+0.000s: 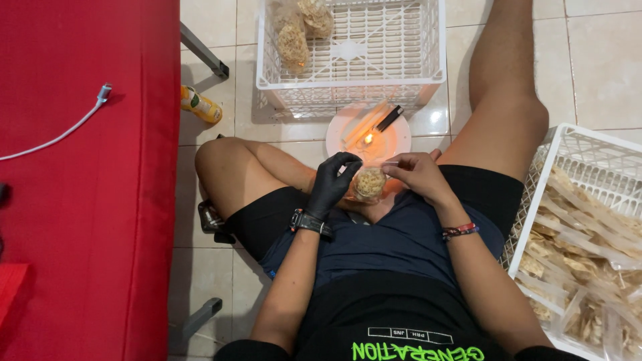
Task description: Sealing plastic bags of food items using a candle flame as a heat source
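I sit on the tiled floor. My left hand (332,183), in a black glove, and my bare right hand (418,175) together hold a small clear plastic bag of pale snack pieces (368,183) over my lap. Both pinch the bag's open top edge, stretched between them. Just beyond the bag a small candle flame (368,139) burns on a round white plate (348,134). A black lighter (389,118) lies on the plate's far side.
A white plastic crate (401,73) ahead holds two filled bags (294,40). Another white crate (568,154) at my right is full of bagged snacks. A red-covered table (87,200) with a white cable (67,130) stands left. A small yellow bottle (200,104) lies on the floor.
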